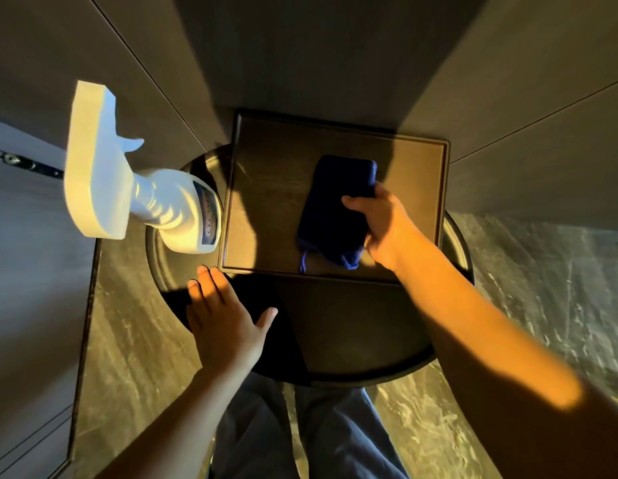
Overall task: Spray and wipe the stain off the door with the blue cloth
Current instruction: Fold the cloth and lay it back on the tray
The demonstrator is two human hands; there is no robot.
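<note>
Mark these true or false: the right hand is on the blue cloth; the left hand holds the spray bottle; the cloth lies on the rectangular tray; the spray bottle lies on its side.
1. The right hand grips the folded dark blue cloth. True.
2. The left hand holds the white plastic spray bottle. False: it is open, apart from the bottle.
3. The cloth lies on the brown rectangular tray. True.
4. The bottle lies on its side. False: it stands upright beside the tray.
</note>
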